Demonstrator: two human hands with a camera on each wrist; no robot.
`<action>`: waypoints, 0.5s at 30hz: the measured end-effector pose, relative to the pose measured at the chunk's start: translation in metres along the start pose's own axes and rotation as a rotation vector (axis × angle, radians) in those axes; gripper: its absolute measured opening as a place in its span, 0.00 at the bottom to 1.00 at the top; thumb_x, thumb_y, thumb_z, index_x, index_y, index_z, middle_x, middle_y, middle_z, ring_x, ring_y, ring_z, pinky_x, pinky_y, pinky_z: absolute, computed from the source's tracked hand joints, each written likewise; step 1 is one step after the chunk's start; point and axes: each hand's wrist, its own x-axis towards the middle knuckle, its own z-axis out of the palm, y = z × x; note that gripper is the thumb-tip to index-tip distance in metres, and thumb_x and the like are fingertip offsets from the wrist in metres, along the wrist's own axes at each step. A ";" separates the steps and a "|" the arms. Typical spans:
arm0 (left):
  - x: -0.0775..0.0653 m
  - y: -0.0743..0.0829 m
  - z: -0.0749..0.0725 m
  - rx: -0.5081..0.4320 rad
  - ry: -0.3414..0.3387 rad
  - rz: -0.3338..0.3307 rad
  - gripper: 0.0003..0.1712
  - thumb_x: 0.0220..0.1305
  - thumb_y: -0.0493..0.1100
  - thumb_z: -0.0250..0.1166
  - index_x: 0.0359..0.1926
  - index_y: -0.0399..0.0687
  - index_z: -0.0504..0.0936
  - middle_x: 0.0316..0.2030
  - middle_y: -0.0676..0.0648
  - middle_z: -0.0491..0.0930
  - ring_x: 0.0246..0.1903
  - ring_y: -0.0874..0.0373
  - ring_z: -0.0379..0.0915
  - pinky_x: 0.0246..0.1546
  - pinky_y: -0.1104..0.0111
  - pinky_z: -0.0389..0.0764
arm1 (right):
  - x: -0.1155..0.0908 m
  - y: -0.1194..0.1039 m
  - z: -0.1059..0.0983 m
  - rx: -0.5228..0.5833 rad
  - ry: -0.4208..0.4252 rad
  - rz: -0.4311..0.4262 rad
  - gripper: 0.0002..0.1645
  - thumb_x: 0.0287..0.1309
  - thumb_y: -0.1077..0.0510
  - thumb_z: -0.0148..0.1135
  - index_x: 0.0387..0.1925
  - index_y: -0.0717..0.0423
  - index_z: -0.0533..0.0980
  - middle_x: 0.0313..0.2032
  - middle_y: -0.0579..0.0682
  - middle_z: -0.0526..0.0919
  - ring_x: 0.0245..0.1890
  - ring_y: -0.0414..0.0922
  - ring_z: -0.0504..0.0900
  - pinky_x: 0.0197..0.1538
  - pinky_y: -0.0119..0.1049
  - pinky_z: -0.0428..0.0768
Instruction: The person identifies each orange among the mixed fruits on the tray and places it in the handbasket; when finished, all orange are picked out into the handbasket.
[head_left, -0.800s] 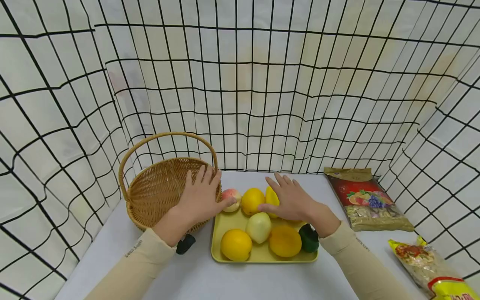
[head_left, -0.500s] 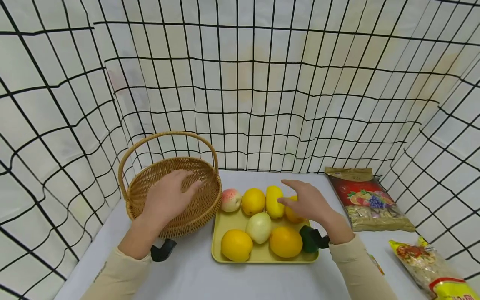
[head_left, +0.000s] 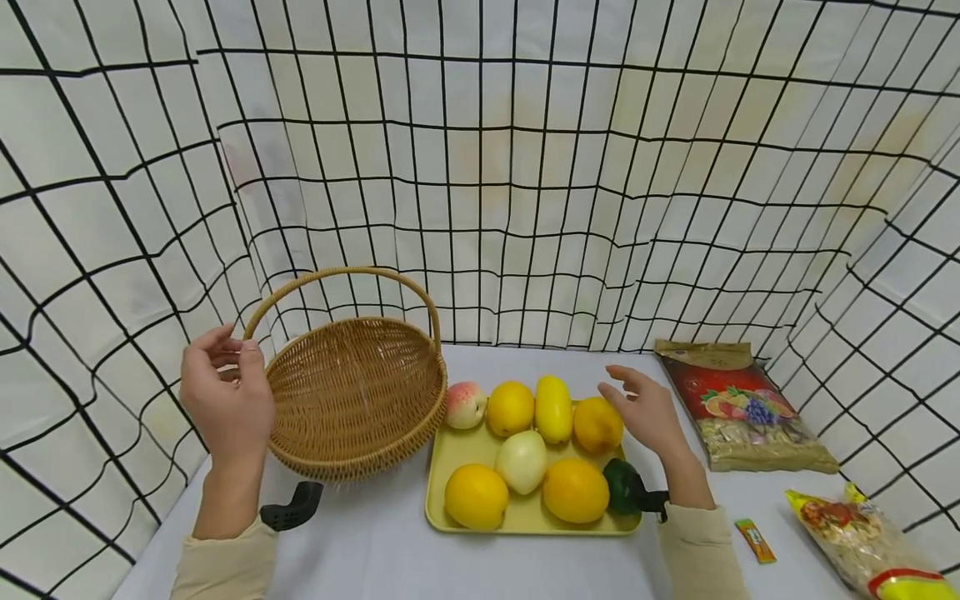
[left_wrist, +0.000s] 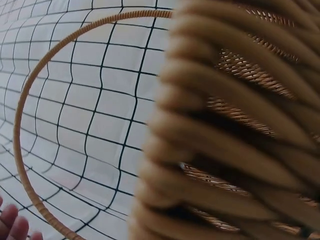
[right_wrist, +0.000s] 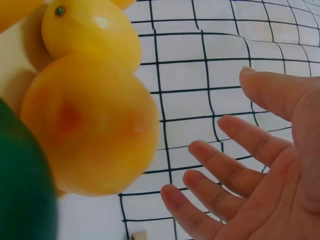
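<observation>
In the head view, the wicker basket [head_left: 356, 400] stands left of centre, and the person's left hand [head_left: 228, 408] is at the left end of its handle [head_left: 345, 272], fingers loosely bent and apparently holding nothing; contact with the handle cannot be told. Should that hand catch the basket on this side only, it might tip or slide rightward into the peach [head_left: 466, 405], just beside its rim. The right hand [head_left: 651, 414], relaxed and empty, hangs beside the tray [head_left: 459, 450] right of centre; a low sweep could knock the orange-yellow fruit [head_left: 597, 425] or send it rolling over the shallow edge. A black wrist mount [head_left: 651, 501] partly covers the dark green fruit [head_left: 619, 485] and could nudge it. The noodle bag [head_left: 870, 533] is cut off at lower right. In the left wrist view, blurred wicker fills the right half, and only fingertips [left_wrist: 19, 229] show at lower left; the thumb is out of frame. In the right wrist view, the spread fingers enclose nothing; the dark green fruit is cropped at the left edge, leaving its kind uncertain.
</observation>
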 end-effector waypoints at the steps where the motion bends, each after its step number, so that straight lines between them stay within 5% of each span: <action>1: 0.001 -0.003 -0.001 -0.005 0.014 -0.025 0.16 0.67 0.40 0.57 0.55 0.45 0.77 0.38 0.66 0.70 0.38 0.75 0.67 0.38 0.78 0.66 | 0.000 0.002 0.002 0.004 -0.003 0.013 0.31 0.68 0.43 0.58 0.64 0.57 0.72 0.62 0.61 0.74 0.59 0.62 0.72 0.59 0.54 0.72; 4: 0.001 -0.011 -0.004 -0.005 -0.005 -0.153 0.19 0.68 0.42 0.57 0.58 0.45 0.74 0.43 0.66 0.68 0.44 0.70 0.66 0.43 0.75 0.65 | -0.002 0.008 0.008 0.015 -0.026 0.061 0.33 0.67 0.42 0.57 0.65 0.56 0.70 0.64 0.62 0.72 0.62 0.63 0.69 0.60 0.54 0.71; 9: -0.007 -0.028 -0.006 -0.020 -0.234 -0.471 0.30 0.76 0.57 0.44 0.71 0.49 0.63 0.64 0.47 0.68 0.67 0.56 0.58 0.66 0.62 0.58 | -0.005 0.010 0.011 0.083 -0.075 0.154 0.36 0.67 0.38 0.56 0.67 0.55 0.68 0.67 0.62 0.67 0.66 0.63 0.64 0.61 0.59 0.67; 12: -0.011 -0.038 -0.004 -0.021 -0.355 -0.525 0.35 0.76 0.62 0.34 0.71 0.46 0.62 0.71 0.44 0.62 0.72 0.50 0.49 0.70 0.52 0.49 | -0.006 0.009 0.008 0.129 -0.106 0.184 0.38 0.67 0.37 0.55 0.68 0.54 0.66 0.68 0.62 0.66 0.67 0.63 0.61 0.62 0.62 0.65; 15: -0.013 -0.044 -0.001 0.007 -0.398 -0.493 0.38 0.76 0.64 0.30 0.68 0.42 0.66 0.67 0.41 0.68 0.71 0.47 0.52 0.69 0.50 0.50 | -0.006 0.010 0.005 0.155 -0.128 0.196 0.38 0.66 0.37 0.56 0.69 0.54 0.65 0.68 0.62 0.65 0.67 0.63 0.60 0.63 0.62 0.63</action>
